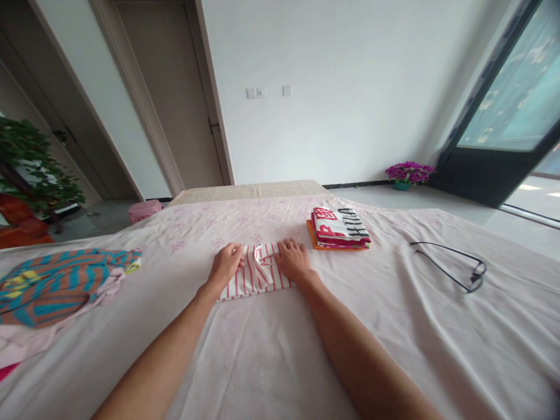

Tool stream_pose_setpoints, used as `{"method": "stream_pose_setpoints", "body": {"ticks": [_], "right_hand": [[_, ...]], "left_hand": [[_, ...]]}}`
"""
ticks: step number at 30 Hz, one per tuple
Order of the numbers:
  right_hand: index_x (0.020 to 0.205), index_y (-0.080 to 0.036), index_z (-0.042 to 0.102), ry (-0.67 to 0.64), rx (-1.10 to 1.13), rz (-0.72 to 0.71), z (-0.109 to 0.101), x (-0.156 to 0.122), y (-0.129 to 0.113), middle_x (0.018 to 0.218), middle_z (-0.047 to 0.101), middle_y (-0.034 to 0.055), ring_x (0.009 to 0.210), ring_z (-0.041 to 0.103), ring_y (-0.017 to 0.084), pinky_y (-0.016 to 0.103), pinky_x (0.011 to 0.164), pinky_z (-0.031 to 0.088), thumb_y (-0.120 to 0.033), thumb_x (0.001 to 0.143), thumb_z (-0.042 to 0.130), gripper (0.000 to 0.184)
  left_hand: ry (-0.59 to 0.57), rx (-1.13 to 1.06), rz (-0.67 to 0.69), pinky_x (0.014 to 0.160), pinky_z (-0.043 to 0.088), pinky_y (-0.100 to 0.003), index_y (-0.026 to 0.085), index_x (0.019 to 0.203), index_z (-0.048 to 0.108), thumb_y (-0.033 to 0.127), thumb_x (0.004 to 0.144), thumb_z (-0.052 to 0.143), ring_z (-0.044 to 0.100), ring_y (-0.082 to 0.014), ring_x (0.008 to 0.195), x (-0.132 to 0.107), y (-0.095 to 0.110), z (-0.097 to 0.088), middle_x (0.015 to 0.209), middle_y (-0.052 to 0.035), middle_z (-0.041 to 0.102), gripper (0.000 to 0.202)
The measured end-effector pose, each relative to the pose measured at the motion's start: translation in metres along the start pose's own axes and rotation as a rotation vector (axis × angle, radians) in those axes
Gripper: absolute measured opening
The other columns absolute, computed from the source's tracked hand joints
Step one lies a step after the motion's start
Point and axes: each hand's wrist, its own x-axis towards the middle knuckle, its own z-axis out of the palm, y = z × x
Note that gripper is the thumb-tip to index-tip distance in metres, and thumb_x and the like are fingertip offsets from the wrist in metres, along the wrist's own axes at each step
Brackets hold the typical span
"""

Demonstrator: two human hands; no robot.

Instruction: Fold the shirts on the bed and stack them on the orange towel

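A white garment with red stripes (249, 279), folded into a flat band, lies on the pale sheet (262, 350) in front of me. Its collar area shows creased in the middle. My left hand (227, 265) grips the garment's left end, fingers curled in. At the other end my right hand (294, 258) lies flat on the cloth with its fingers stretched out. Just beyond my right hand sits a stack of folded clothes (341, 227), topped by a white piece with red and black print.
Striped brown and blue clothing (56, 286) lies in a loose heap at the left, over pink cloth (26, 341). Black-framed glasses (475, 265) rest on the sheet at the right. A pink stool (145, 210) and a purple flower pot (409, 174) stand on the floor beyond.
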Motion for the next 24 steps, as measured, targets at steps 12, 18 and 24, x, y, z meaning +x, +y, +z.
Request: {"method": "stream_pose_setpoints", "body": {"ticks": [12, 18, 24], "right_hand": [[0.137, -0.02, 0.051, -0.037, -0.039, 0.002, -0.002, 0.0, -0.003, 0.147, 0.048, 0.0133, 0.14, 0.033, 0.026, 0.045, 0.113, 0.021, -0.038, 0.1, 0.037, 0.043], [0.133, -0.023, 0.055, -0.053, -0.054, 0.024, -0.007, 0.002, -0.005, 0.144, 0.052, 0.0116, 0.138, 0.038, 0.025, 0.047, 0.114, 0.02, -0.031, 0.1, 0.036, 0.039], [0.13, -0.023, 0.061, -0.101, 0.102, 0.194, -0.029, 0.011, 0.018, 0.135, 0.062, 0.0092, 0.118, 0.059, 0.022, 0.033, 0.098, 0.042, -0.024, 0.098, 0.034, 0.042]], "left_hand": [[-0.114, 0.792, 0.511, 0.118, 0.016, -0.056, 0.031, 0.148, 0.044, 0.049, 0.093, 0.046, 0.03, -0.0349, 0.147, -0.014, -0.019, 0.028, 0.159, -0.0114, 0.037, 0.058], [-0.182, 0.754, 0.565, 0.116, 0.009, -0.063, 0.04, 0.147, 0.043, 0.056, 0.091, 0.047, 0.023, -0.0387, 0.149, -0.017, -0.021, 0.024, 0.162, -0.0074, 0.031, 0.059], [0.15, 0.505, 0.4, 0.119, 0.022, -0.045, 0.025, 0.134, 0.059, 0.038, 0.09, 0.051, 0.035, -0.0278, 0.144, -0.01, -0.026, 0.003, 0.149, -0.0116, 0.05, 0.046]]}}
